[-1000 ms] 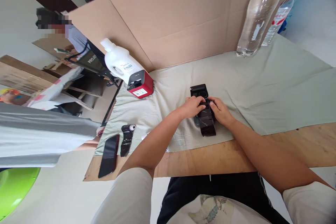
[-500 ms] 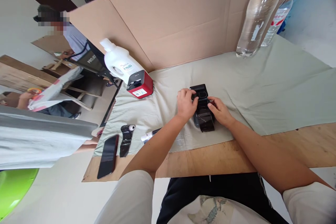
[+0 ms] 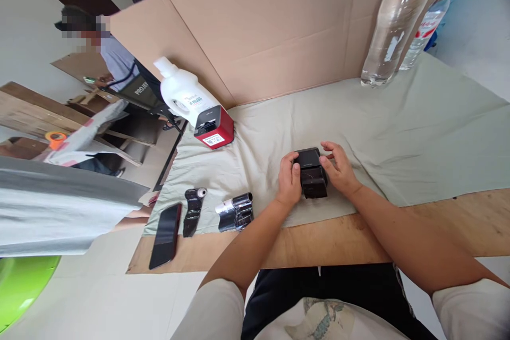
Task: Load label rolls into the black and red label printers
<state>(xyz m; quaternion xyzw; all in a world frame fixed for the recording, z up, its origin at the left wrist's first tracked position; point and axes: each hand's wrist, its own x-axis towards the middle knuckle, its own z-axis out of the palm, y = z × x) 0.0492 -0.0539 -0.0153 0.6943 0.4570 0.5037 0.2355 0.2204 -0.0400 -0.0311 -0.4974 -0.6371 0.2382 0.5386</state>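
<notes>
A small black box-shaped device (image 3: 309, 158), perhaps a mini printer, sits on the cloth with its lid down. From its front hangs a strip of dark glossy film (image 3: 315, 191). Against the device's left side, my left hand (image 3: 290, 179) is closed, thumb at the front and fingers at the left edge. My right hand (image 3: 338, 171) grips the right side, its thumb against the edge and its forefinger near the lid's back corner. Left of my forearm lie a roll with dark film (image 3: 236, 211) and another dark film strip with a white core (image 3: 193, 211).
A phone (image 3: 165, 236) lies at the table's left corner. Behind it stand a red and black box-shaped device (image 3: 215, 127) and a white jug (image 3: 187, 93). Two clear bottles, one large bottle (image 3: 392, 26), stand by the cardboard wall (image 3: 279, 37). Another person (image 3: 115, 58) is beyond.
The black device's lid, raised before, is now down. Both hands have moved to its sides, my left hand slightly lower. My left forearm has shifted right, uncovering the film roll.
</notes>
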